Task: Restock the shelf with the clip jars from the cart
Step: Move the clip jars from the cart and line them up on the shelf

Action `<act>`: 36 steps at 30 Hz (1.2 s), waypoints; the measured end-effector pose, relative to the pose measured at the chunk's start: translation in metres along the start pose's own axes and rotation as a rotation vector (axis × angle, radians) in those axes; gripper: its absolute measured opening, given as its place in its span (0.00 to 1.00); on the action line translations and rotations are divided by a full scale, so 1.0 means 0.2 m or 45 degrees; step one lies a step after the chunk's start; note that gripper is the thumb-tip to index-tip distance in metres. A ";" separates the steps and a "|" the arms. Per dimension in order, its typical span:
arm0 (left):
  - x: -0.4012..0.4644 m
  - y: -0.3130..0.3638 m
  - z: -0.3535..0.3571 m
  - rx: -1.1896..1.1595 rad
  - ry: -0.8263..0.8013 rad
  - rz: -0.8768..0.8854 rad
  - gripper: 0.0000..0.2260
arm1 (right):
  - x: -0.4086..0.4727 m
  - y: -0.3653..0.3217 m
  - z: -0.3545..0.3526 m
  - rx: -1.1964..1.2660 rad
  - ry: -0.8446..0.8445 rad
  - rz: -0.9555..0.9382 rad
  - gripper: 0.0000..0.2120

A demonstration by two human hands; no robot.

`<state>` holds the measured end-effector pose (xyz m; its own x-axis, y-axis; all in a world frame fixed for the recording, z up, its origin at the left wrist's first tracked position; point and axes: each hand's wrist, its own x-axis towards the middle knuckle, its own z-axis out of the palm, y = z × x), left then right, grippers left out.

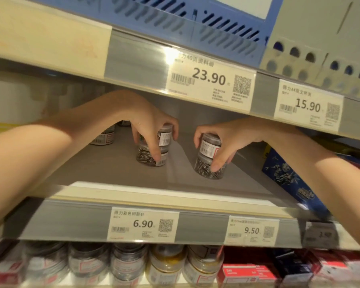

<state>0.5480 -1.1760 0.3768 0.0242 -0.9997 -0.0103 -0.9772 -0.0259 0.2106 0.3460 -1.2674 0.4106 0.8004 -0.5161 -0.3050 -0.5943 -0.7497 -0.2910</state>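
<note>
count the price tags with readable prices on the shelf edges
4: 23.90 tag and 15.90 tag on the upper edge; 6.90 tag and 9.50 tag on the lower edge. A blurred fifth sits further right.

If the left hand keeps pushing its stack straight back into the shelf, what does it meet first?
Probably nothing soon: the left hand holds the stacked clear plastic clip jars on the grey shelf board, and the space directly behind looks free. More clear labelled jars stand back-left, off that line, though depth is unclear.
</note>
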 end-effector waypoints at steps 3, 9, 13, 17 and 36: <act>-0.02 0.04 -0.01 -0.008 -0.008 -0.011 0.27 | -0.01 -0.02 0.02 0.023 0.032 -0.004 0.24; -0.11 0.10 -0.07 -0.046 0.003 0.053 0.28 | -0.06 -0.04 0.06 0.026 0.147 0.035 0.22; -0.15 0.12 -0.05 0.006 0.035 0.088 0.29 | -0.14 -0.06 0.11 -0.015 0.317 0.046 0.21; -0.18 0.14 -0.02 0.115 0.147 0.102 0.30 | -0.18 -0.06 0.18 -0.153 0.518 -0.030 0.22; -0.79 0.52 0.25 0.691 1.003 0.018 0.24 | -0.55 -0.05 0.53 -0.894 1.304 -0.182 0.27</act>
<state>0.4319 -1.0214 0.3520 -0.0468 -0.7210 0.6914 -0.9382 -0.2058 -0.2781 0.2565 -1.1590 0.3505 0.7348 -0.2603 0.6263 -0.5789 -0.7219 0.3792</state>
